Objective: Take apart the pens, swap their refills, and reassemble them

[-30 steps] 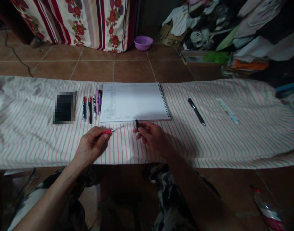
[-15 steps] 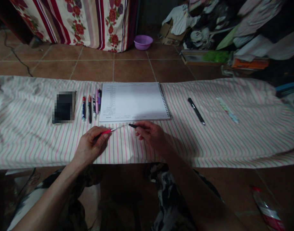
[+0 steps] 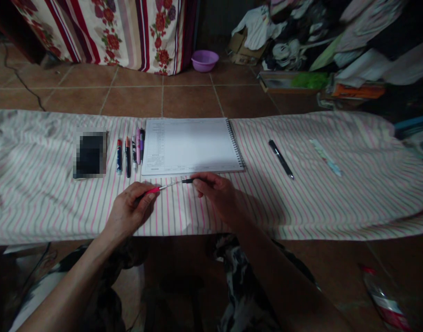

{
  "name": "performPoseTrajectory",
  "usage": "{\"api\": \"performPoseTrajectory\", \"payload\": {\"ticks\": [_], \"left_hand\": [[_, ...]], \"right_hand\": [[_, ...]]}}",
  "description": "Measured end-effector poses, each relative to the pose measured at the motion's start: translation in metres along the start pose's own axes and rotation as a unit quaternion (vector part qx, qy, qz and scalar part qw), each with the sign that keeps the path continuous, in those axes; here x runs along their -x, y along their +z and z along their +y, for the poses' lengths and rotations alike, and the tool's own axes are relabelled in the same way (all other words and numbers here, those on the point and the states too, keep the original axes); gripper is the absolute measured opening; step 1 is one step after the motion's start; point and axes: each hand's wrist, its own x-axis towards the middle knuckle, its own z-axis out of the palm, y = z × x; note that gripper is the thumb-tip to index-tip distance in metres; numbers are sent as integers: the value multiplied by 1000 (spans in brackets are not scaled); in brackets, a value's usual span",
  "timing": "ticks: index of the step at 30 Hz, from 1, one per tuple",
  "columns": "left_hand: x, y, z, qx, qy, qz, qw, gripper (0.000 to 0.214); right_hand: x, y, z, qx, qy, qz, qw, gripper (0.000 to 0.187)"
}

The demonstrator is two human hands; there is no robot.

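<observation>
My left hand (image 3: 130, 210) is closed around a red pen (image 3: 159, 188) whose thin silver tip points right. My right hand (image 3: 218, 193) pinches a small black pen cap (image 3: 187, 180) whose open end meets that tip. Both hands hover over a pink-and-grey striped cloth (image 3: 336, 198), just in front of an open spiral notebook (image 3: 190, 145).
Several pens (image 3: 130, 150) lie in a row left of the notebook, beside a dark flat device (image 3: 90, 153). A black pen (image 3: 281, 159) and a pale strip (image 3: 325, 157) lie to the right. A purple bowl (image 3: 205, 60) and piled clutter sit on the tiled floor beyond.
My right hand turned the black cap from upright to level and moved it left until it met the pen tip. My left hand stayed still.
</observation>
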Motion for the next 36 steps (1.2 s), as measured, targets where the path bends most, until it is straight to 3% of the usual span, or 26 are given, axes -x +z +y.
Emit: {"api": "performPoseTrajectory", "payload": {"ticks": [23,36], "left_hand": [[0,1,0,1,26,-7,1000,18],[-1,0,2,-13,36,1,999,21]], "right_hand": [[1,0,1,42,-21,-33,998,21],[2,0,-2,12,-4,-28,1000,19]]}}
